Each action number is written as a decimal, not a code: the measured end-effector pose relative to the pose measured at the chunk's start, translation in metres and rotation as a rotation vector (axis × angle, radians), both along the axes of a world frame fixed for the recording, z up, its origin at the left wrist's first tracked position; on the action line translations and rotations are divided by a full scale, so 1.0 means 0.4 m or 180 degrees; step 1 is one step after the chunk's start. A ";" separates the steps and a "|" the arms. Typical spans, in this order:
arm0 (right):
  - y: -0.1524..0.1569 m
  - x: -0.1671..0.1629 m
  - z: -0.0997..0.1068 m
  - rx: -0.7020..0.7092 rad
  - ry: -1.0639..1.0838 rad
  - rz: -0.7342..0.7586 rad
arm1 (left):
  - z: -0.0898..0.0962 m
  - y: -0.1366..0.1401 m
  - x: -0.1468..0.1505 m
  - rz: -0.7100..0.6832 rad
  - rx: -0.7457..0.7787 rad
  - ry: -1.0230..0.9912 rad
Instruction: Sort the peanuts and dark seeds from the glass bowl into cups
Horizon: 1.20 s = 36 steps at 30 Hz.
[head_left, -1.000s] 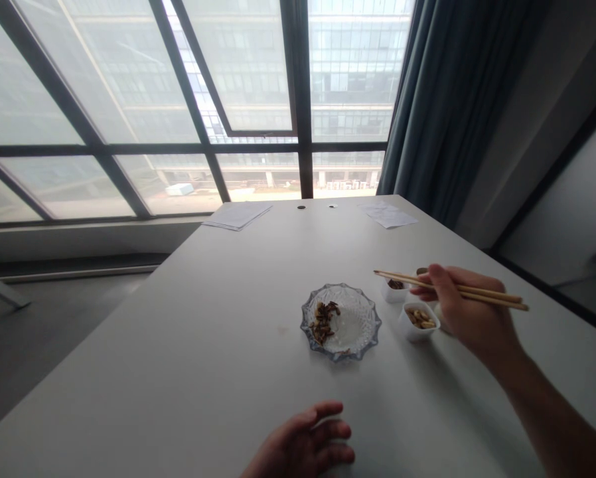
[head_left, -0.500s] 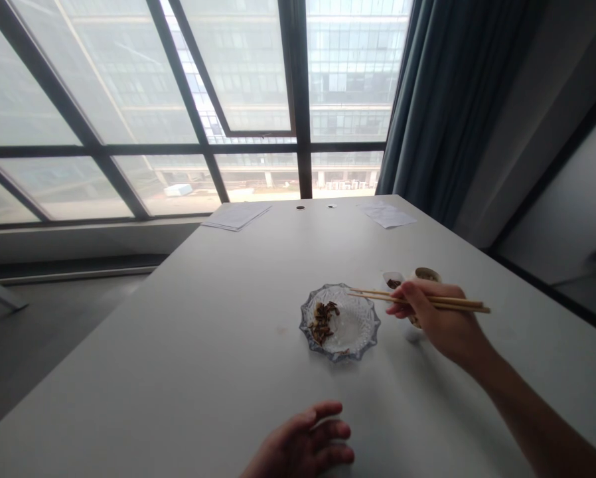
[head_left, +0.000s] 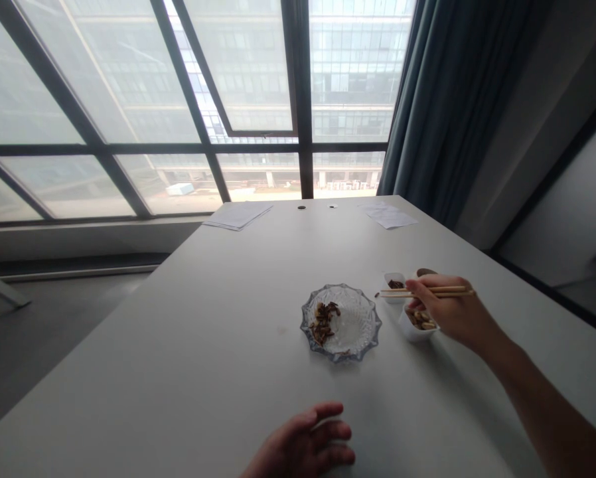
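Observation:
My right hand holds a pair of wooden chopsticks, tips pointing left. A small dark piece is by the tips; whether it is pinched or lies on the table I cannot tell. Beneath the chopsticks is a small white cup of dark brown pieces. Below the hand stands another white cup, filled with tan pieces. A third container is mostly hidden behind the hand. The scalloped glass plate bears a pile of brown and pale pieces. My left hand lies open near the front, fingers slightly curled.
The white table reaches to the window. Paper sheets lie at its far left corner, with more papers at the far right. Two small round items or holes sit between them. A dark curtain hangs at the right.
My right hand has drawn the chopsticks right, from over the plate's edge to beside the small cups, uncovering more of the cups. The left hand stays in place.

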State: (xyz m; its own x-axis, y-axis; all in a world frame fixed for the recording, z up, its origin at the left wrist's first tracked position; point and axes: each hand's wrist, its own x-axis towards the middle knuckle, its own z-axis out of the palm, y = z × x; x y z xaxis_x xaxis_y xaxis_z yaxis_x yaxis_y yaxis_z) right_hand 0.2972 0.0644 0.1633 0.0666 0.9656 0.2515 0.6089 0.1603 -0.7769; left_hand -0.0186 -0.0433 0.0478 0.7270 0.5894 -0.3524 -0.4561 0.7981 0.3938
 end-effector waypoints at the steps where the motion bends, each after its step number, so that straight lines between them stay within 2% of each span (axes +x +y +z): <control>1: 0.003 -0.003 -0.005 -0.0030 -0.0014 0.0100 | 0.001 0.000 -0.001 0.0004 -0.0010 0.0005; 4: 0.012 -0.012 -0.019 -0.0049 -0.0002 0.0317 | 0.001 -0.002 -0.001 0.0028 -0.0034 0.0020; 9: 0.029 -0.007 -0.031 -0.0099 -0.0081 0.0296 | -0.002 -0.002 0.000 0.0028 -0.0027 0.0006; 19: 0.040 0.007 -0.048 -0.0079 0.0181 0.0342 | 0.001 -0.004 0.000 0.0012 0.0047 0.0060; 25: 0.047 0.007 -0.051 -0.0047 -0.0039 0.0410 | -0.002 -0.004 0.000 0.0014 0.0022 0.0061; 30: 0.052 0.005 -0.065 0.0067 -0.0204 0.0294 | 0.000 -0.005 -0.001 0.0011 0.0069 0.0046; 36: 0.046 -0.009 -0.079 0.0057 -0.0079 0.0114 | -0.002 -0.002 -0.002 0.0007 0.0052 0.0062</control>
State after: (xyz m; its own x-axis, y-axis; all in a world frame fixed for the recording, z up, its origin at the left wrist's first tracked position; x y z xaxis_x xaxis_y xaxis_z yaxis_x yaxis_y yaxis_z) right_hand 0.2935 0.0829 0.1316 0.0255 0.9626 0.2698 0.6215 0.1961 -0.7584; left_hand -0.0193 -0.0441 0.0471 0.7187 0.5968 -0.3567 -0.4501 0.7904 0.4156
